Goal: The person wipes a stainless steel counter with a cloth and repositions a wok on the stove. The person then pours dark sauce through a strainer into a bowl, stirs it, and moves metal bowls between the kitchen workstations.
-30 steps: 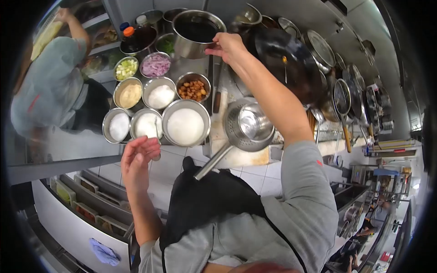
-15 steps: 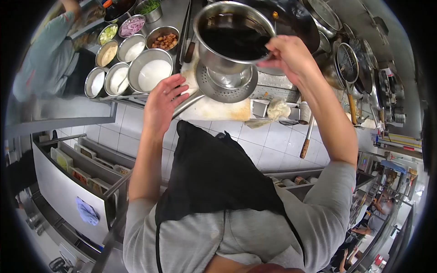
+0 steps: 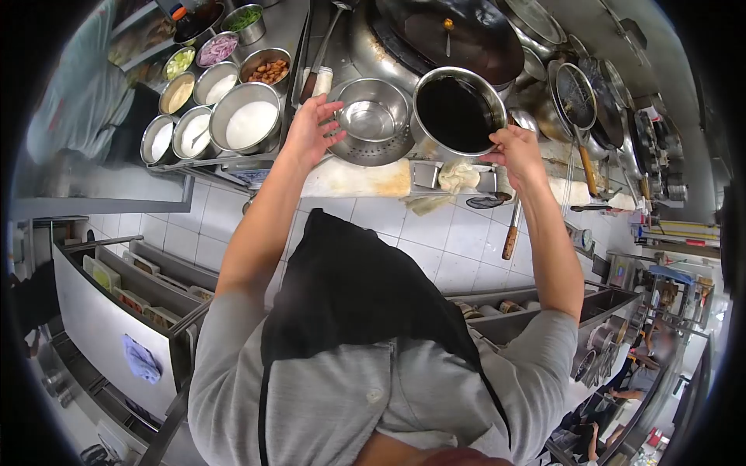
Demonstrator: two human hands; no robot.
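My right hand (image 3: 516, 149) pinches the rim of a steel pot (image 3: 458, 111) full of dark liquid, at its right side. Just left of that pot, an empty-looking steel bowl (image 3: 374, 113) rests on a perforated strainer (image 3: 381, 149). My left hand (image 3: 312, 133) is beside the bowl's left edge, its fingers apart and holding nothing. Behind the pot lies a large dark wok (image 3: 458, 40) with a small orange bit in it.
Steel containers of white powder (image 3: 252, 124), browned chunks (image 3: 269, 71) and sliced purple onion (image 3: 217, 50) stand at the left. Wire strainers (image 3: 576, 97) and pans are at the right. A wooden-handled tool (image 3: 510, 242) hangs over the counter edge. A person (image 3: 70, 101) stands at far left.
The pot of dark liquid has moved right and down, off the strainer and bowl, with my right hand still on its rim. My left hand has moved up and to the right.
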